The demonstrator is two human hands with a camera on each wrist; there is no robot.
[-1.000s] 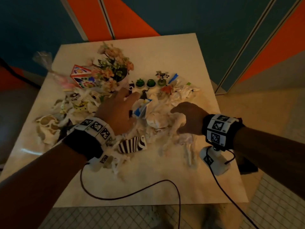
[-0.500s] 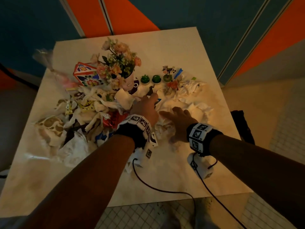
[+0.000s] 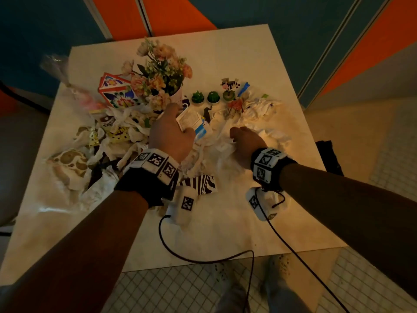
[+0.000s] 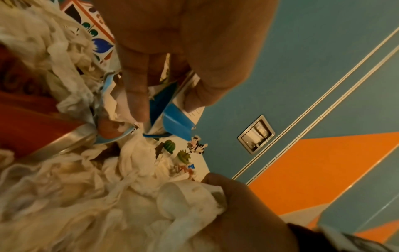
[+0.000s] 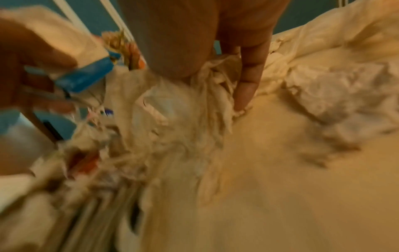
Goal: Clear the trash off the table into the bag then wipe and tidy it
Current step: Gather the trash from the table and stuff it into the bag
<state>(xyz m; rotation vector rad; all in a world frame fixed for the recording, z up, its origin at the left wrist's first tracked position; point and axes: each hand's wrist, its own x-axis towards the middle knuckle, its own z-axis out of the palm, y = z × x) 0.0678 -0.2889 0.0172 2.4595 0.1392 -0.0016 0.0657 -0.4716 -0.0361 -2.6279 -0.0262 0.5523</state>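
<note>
Readable text: none is made out in any view.
White and blue packet (image 3: 194,123): held in the left hand (image 3: 169,134); faint printed lines are seen on its white face just beyond the knuckles, too small and blurred to be read.
Wristbands (image 3: 155,162): square black-and-white coded markers are carried just behind each hand; patterns only, no letters or numbers.
Wrist camera housings (image 3: 186,203): one coded marker is shown on each, below the wrists; nothing legible.
Red can (image 4: 32,122): dark rounded marks are seen on its side in the left wrist view, beside the left hand; whether they are letters cannot be told.
</note>
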